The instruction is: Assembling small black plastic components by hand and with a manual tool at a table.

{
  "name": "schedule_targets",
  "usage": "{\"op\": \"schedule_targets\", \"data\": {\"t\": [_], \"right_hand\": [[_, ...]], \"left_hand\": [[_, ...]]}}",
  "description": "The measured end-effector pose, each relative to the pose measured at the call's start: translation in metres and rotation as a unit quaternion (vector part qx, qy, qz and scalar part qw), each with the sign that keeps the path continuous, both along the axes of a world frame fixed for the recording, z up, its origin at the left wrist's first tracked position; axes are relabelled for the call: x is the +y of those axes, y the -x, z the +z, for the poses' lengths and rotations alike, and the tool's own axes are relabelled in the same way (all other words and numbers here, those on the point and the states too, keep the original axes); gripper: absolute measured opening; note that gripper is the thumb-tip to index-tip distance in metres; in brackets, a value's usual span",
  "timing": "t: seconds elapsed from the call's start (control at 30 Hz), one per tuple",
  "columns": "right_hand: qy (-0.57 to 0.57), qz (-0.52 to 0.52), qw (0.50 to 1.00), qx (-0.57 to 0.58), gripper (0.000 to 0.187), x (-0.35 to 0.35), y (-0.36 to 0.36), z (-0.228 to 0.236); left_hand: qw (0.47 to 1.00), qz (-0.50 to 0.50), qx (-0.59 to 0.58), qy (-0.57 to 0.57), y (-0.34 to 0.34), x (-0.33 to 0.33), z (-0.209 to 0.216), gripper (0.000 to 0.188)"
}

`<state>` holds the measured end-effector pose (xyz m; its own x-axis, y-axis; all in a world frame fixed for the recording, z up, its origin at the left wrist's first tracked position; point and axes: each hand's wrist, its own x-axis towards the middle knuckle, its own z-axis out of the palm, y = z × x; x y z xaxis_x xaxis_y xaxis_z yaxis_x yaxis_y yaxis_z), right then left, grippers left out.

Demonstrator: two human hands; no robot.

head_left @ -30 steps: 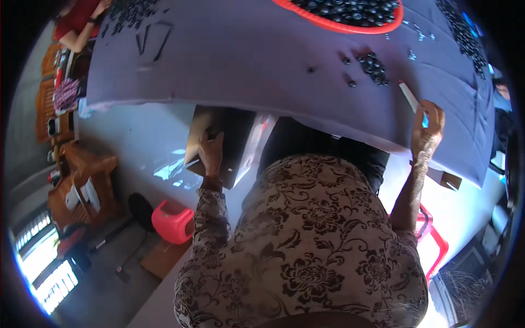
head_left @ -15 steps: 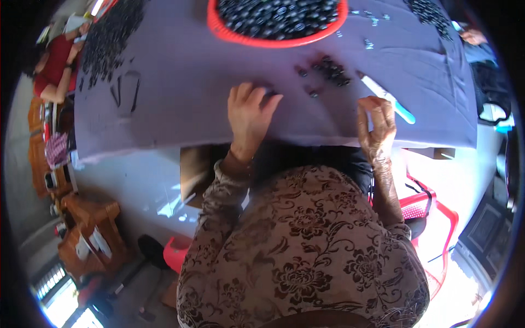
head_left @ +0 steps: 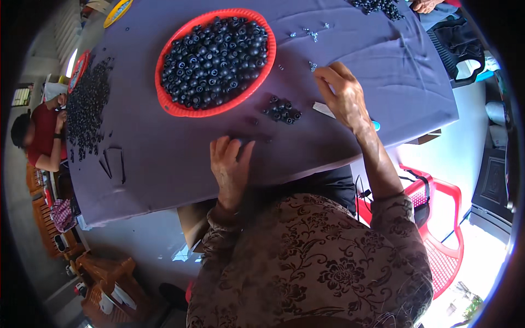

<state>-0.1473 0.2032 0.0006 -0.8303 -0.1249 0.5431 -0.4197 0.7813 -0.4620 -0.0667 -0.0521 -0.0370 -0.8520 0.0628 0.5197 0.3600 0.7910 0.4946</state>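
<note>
My left hand (head_left: 229, 169) hovers over the near part of the cloth-covered table, fingers bent and thumb close to the index finger. Something small and dark seems to sit between them, too blurred to name. Reaching forward, my right hand (head_left: 345, 98) has thumb and forefinger drawn together beside a small cluster of shiny clear pieces (head_left: 313, 66). Whether its fingertips hold anything is too small to see. Beneath that hand lies a tool with a pale blade (head_left: 324, 109) and blue end, partly covered. Several black round pieces (head_left: 283, 110) form a small pile between my hands.
A red oval basket (head_left: 164, 101) full of black round pieces stands beyond my left hand. More shiny bits (head_left: 311, 34) lie farther off. Dark parts (head_left: 87, 104) are heaped at left, near a person in red (head_left: 46, 139). A red plastic chair (head_left: 445, 235) stands at right.
The view has shifted, and the whole basket now shows. My right hand has moved forward from the tool's side to the shiny pieces. My left hand keeps its bent-finger pose near the table's front.
</note>
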Motion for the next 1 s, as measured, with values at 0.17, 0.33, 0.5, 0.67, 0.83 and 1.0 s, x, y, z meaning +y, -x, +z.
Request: {"op": "schedule_targets", "data": {"t": [0.17, 0.33, 0.5, 0.67, 0.83, 1.0], "right_hand": [[-0.031, 0.047, 0.998, -0.002, 0.013, -0.031, 0.041, -0.015], [-0.134, -0.024, 0.991, -0.004, 0.014, -0.053, 0.065, -0.035], [-0.189, -0.009, 0.982, 0.016, 0.011, -0.058, 0.064, -0.041], [-0.225, 0.012, 0.974, -0.036, 0.015, -0.052, 0.061, -0.038], [-0.232, 0.012, 0.972, -0.016, 0.014, -0.042, 0.052, -0.034], [-0.151, 0.002, 0.983, 0.1, 0.008, -0.032, 0.031, -0.019]], "left_hand": [[1.0, 0.007, -0.003, 0.004, 0.004, 0.005, -0.003, 0.024], [1.0, 0.009, -0.002, 0.007, 0.004, 0.005, -0.005, 0.025], [1.0, 0.0, -0.005, -0.017, 0.006, 0.005, -0.006, 0.028], [1.0, -0.007, 0.004, -0.027, 0.006, 0.001, -0.009, 0.033], [0.996, -0.012, 0.085, -0.008, 0.003, 0.009, 0.002, 0.031], [0.993, -0.059, 0.028, 0.098, 0.0, 0.024, 0.01, 0.023]]}}
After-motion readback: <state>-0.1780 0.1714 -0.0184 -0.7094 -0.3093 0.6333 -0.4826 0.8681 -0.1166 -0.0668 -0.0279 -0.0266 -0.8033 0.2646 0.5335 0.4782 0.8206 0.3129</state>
